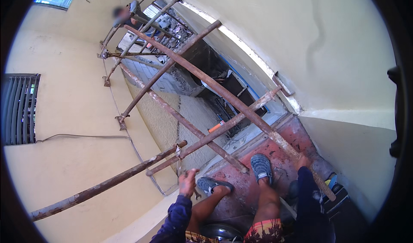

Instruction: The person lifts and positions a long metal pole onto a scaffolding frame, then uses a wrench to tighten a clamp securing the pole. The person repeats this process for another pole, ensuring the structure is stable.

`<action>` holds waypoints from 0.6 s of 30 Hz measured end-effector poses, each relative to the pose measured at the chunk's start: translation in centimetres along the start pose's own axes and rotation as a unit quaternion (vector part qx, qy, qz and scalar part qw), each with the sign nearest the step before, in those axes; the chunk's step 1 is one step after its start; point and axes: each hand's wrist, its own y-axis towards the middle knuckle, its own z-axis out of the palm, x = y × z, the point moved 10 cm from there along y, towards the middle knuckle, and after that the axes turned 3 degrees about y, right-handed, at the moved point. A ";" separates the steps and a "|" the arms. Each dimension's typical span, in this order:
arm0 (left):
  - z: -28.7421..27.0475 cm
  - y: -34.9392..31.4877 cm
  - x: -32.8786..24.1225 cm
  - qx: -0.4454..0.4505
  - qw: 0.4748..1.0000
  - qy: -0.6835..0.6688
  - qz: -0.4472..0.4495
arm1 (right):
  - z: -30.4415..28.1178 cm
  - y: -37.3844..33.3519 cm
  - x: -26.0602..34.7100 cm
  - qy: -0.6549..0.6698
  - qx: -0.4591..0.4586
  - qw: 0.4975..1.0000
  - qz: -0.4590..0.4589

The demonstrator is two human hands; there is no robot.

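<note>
The long pipe (233, 100) is gripped near its lower end by the right hand (303, 162), with the fingers wrapped around it; its lower part is seen over the red floor (297, 129), and a second pipe (230, 120) is crossed by it; a wrench (198, 195) is held by the left hand (186, 185) in curled fingers, near a clog (213, 185); another person (137, 11) is seen near the far end.

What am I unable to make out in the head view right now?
- Head view: the middle of the wrench-like tool, hidden by the left hand.
- Head view: the underside of the right hand's grip, hidden by the hand itself and the diagonal pole.
- Head view: the dark round object, cut off by the lower edge.
- Head view: small debris, lost in shadow.
</note>
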 end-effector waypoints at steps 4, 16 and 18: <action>9.9 3.8 -4.5 -0.025 0.980 0.175 0.095 | -3.3 -7.3 0.5 -0.018 -0.028 0.999 -0.016; 28.7 10.4 -3.7 0.079 0.979 -0.168 -0.087 | -11.3 -18.9 4.7 0.004 -0.083 0.995 -0.054; 29.5 10.7 -4.2 0.079 0.974 -0.196 -0.075 | -12.3 -18.6 4.9 0.024 -0.098 0.993 -0.054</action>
